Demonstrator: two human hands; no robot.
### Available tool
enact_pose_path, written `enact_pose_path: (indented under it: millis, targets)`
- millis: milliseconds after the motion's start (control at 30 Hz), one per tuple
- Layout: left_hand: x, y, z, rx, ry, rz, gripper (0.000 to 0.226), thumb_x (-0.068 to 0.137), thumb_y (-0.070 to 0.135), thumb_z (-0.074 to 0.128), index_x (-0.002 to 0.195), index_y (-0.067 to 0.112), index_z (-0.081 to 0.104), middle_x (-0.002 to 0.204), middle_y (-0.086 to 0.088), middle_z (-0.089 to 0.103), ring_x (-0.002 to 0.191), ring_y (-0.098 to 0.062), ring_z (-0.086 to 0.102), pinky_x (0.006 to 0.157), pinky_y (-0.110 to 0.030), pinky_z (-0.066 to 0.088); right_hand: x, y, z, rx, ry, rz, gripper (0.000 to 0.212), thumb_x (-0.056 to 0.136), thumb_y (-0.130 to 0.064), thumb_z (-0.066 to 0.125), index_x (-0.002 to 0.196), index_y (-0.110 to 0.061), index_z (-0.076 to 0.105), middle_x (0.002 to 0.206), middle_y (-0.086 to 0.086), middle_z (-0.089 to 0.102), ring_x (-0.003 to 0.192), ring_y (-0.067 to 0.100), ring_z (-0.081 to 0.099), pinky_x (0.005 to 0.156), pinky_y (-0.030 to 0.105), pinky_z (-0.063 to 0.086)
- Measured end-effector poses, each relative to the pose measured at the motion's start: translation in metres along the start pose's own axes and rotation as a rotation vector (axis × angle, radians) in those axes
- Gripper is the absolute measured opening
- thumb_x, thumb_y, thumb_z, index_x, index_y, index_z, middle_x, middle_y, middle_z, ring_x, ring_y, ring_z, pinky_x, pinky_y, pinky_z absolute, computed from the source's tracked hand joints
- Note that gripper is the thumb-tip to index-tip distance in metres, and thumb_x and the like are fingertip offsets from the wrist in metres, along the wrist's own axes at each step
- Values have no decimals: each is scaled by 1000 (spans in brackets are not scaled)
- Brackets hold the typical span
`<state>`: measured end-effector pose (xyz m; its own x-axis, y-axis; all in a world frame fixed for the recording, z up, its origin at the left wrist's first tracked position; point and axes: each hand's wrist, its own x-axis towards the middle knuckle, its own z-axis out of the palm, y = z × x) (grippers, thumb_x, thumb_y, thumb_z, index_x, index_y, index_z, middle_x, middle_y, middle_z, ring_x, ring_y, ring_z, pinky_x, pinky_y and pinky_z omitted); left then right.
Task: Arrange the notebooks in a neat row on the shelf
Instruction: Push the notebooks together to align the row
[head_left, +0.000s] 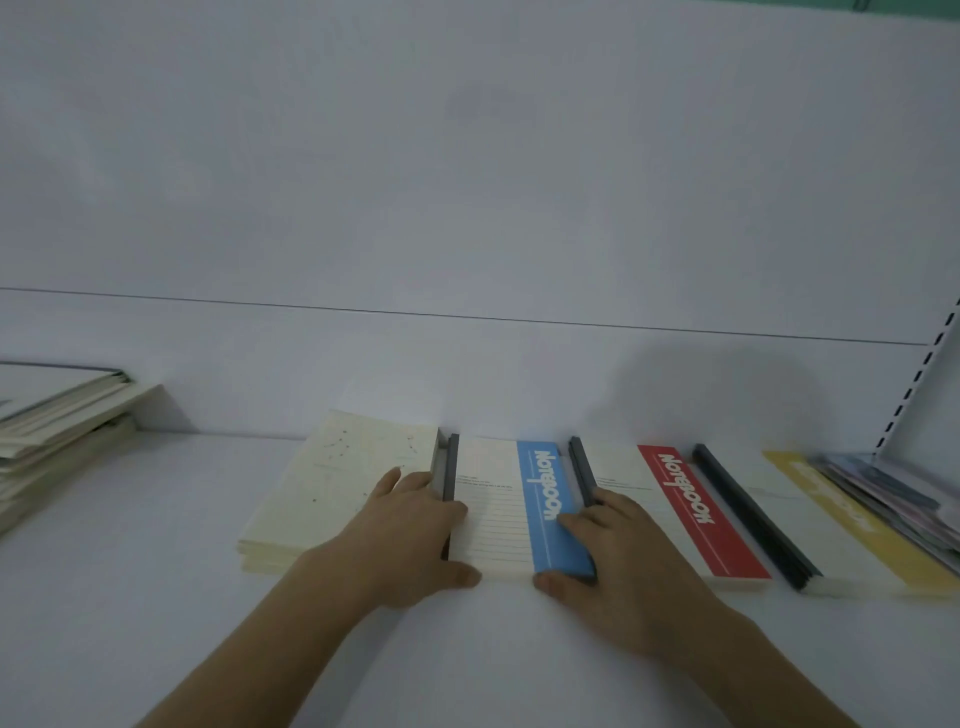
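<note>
Squaring step: both hands bracket the blue notebook (519, 506), which lies flat on the shelf (156, 597) in the middle of the row.
Left hand (410, 540): fingers (415, 483) straight, laid along the notebook's left edge by its dark spine; thumb on the near edge. Nothing is held; contact is a press.
Right hand (623, 561): fingers (592, 519) loosely extended over the blue band at the right edge, thumb at the near right corner. Also a press, no grip.
Long axis: runs from the near edge toward the back wall, so the hands sit on the two long sides.
Neighbours: cream notebook (343, 483) just to the left, touching or nearly so at the spine; red notebook (675, 509) just to the right, partly under the right hand; yellow notebook (852, 525) beyond it.
Alignment: near edges of the blue and red covers look close to level; the cream one sits at a slight angle.
Judgement: either hand can nudge equally; the likely move is a small slide sideways or back to even the row.
Other stock: a loose pile (57, 415) at far left, well apart.
</note>
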<state>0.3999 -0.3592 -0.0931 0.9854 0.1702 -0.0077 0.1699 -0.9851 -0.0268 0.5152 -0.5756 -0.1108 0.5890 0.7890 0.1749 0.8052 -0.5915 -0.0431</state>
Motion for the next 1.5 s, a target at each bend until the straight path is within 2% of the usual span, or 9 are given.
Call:
enact_pose_path:
  millis: [233,433,600,800,1000,1100,1233,1300,1500]
  targets:
    - [-3,1,4,93,51,27,63,86,73,44,121,22,57,113,0,57,125,-21,38,120,-44,13,-1,-6,5,-7,-30,52,110,63,-88,-1,148,-24,29,144,-6,38,142,16,13,118,32,11]
    - [-12,7,3,78,93,-1,50,91,64,47,111,20,60,104,2,59,116,-18,44,115,-35,19,-5,-10,14,-59,-26,60,129,52,-78,-38,150,-22,26,148,-1,37,145,24,11,119,36,7]
    - [-17,15,5,82,118,-49,47,92,60,46,115,21,58,113,1,58,120,-20,43,111,-37,26,-8,-8,11,-65,-29,65,123,56,-82,-31,150,-26,25,151,-3,33,146,23,7,118,36,5]
    - [-27,26,5,53,252,-100,54,91,56,51,133,22,49,137,0,43,136,-22,30,115,-37,23,-14,-17,-3,-19,-25,66,67,95,-62,28,152,-28,17,161,1,6,147,21,-8,117,35,-4]
    - [-59,22,7,5,455,-194,53,80,52,70,119,17,64,124,-6,64,122,-30,57,102,-46,46,-25,-44,-9,4,62,-12,69,93,-66,17,152,-30,16,161,-1,5,147,19,-10,115,33,-4]
    - [-83,13,5,-31,518,-224,47,89,48,60,125,17,62,130,-8,61,127,-30,54,107,-48,43,-30,-74,-12,40,89,-40,86,79,-72,-4,152,-33,17,161,-5,4,147,18,-11,114,34,-3]
    - [-125,-15,0,-3,545,-269,52,95,52,45,133,19,57,138,-7,57,133,-29,49,111,-49,39,-34,-127,-16,23,139,-41,76,90,-69,13,137,-24,51,147,3,45,141,26,32,109,43,29]
    - [-152,-35,-2,-7,541,-306,58,94,56,35,133,19,58,137,-8,59,131,-29,51,109,-49,41,-35,-158,-16,28,151,-56,73,93,-67,18,135,-21,53,143,6,49,138,28,37,108,46,36]
    - [-258,-117,-1,-21,531,-385,62,94,58,31,131,17,60,134,-10,61,127,-31,55,105,-49,45,-38,-283,-15,105,174,-190,84,85,-73,5,149,-25,31,158,0,22,148,19,5,119,36,8]
